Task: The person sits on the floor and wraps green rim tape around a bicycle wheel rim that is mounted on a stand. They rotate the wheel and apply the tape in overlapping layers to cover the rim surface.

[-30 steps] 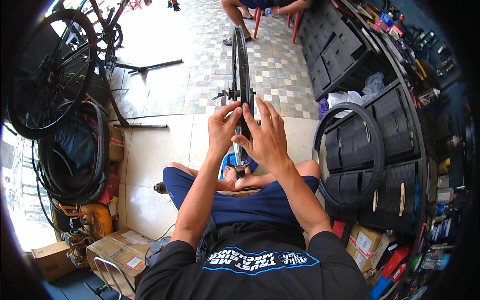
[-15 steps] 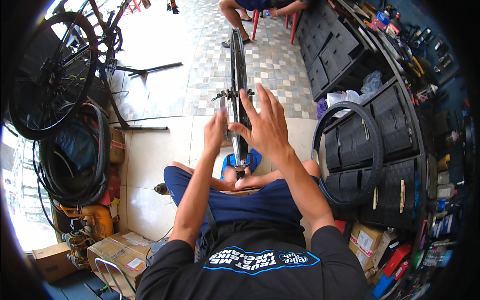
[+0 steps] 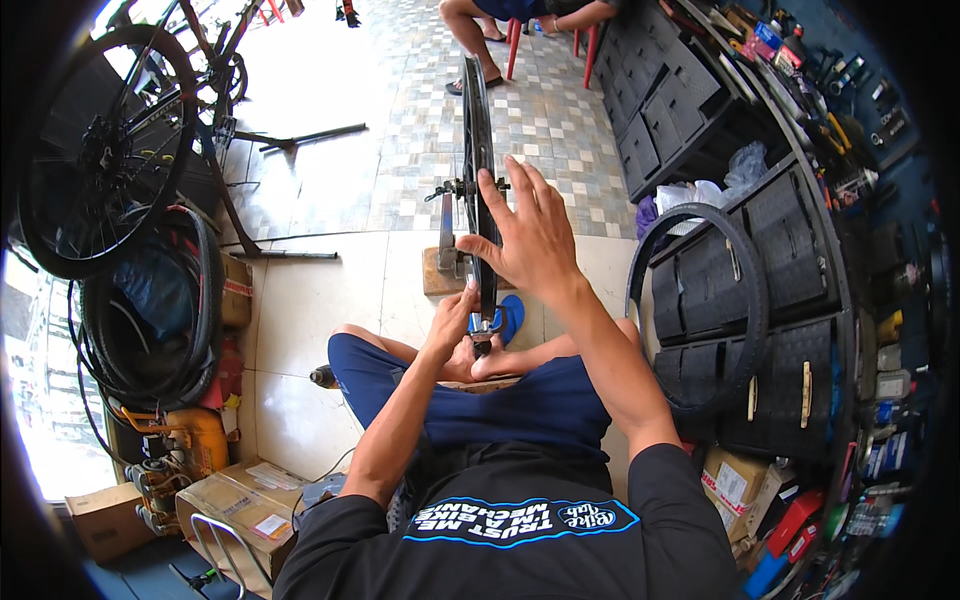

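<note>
A bicycle wheel (image 3: 481, 135) stands upright before me, nearly edge-on, its axle (image 3: 460, 188) held in a metal truing stand (image 3: 447, 225) on a wooden block (image 3: 437, 277). My right hand (image 3: 530, 235) is open, fingers spread, on the wheel's right side; the thumb reaches across the rim. Lower down, my left hand (image 3: 453, 318) is beside the rim's left face, its fingers drawn together near the near end of the wheel. Whatever it may grip there is too small or hidden to make out.
Left: a bicycle (image 3: 110, 150), hanging tyres (image 3: 150, 330), an orange compressor (image 3: 200, 440) and a cardboard box (image 3: 245, 510). Right: a loose tyre (image 3: 755, 310) leans on black drawers (image 3: 790, 370). A blue slipper (image 3: 512, 318) lies by my feet. Another person (image 3: 470, 30) sits beyond the wheel.
My left hand has come down and slightly right, from beside the wheel's middle to the near part of the rim. The right hand has stayed nearly in place, open.
</note>
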Available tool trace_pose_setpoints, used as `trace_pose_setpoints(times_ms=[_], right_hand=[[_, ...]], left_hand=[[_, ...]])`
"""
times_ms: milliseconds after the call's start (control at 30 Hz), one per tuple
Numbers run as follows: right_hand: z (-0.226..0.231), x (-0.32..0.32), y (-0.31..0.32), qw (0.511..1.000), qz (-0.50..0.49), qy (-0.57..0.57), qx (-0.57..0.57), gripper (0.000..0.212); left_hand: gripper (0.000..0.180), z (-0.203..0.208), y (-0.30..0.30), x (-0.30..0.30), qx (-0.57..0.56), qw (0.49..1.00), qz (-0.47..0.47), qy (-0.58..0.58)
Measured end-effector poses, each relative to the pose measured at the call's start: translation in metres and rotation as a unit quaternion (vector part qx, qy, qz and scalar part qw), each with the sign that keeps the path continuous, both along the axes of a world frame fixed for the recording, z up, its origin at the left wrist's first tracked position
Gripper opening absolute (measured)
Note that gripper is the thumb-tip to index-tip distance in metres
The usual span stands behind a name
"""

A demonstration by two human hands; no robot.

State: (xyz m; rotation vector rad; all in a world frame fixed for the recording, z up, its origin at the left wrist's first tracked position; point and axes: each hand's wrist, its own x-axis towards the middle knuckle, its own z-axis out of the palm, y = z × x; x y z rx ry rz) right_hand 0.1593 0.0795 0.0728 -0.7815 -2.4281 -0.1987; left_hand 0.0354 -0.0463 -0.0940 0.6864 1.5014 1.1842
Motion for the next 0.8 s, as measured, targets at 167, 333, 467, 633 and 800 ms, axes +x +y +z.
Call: trace_pose_setpoints(times_ms=[167,333,467,633,800], right_hand=[[-0.003,-0.002,-0.009,1.0,0.011,-0.002,-0.01,0.093],[-0.001,-0.001,-0.005,1.0,0.002,-0.008,-0.004,0.094],[0.008,-0.005,-0.004,1.0,-0.001,-0.002,0.0,0.093],[0.016,-0.014,0.007,0.999,0.0,0.019,0.028,0.092],[0.02,-0.015,0.007,1.0,0.007,0.005,0.023,0.092]], left_hand=[[0.063,0.017,0.003,-0.013,0.024,0.999,-0.006,0.021],[0.064,0.053,0.011,-0.013,0.051,0.999,0.0,-0.011],[0.06,0.054,0.013,-0.02,0.102,0.994,0.021,-0.023],[0.053,-0.007,0.002,-0.009,0.053,0.996,0.052,-0.042],[0.048,-0.024,0.002,-0.003,0.075,0.992,0.019,-0.102]])
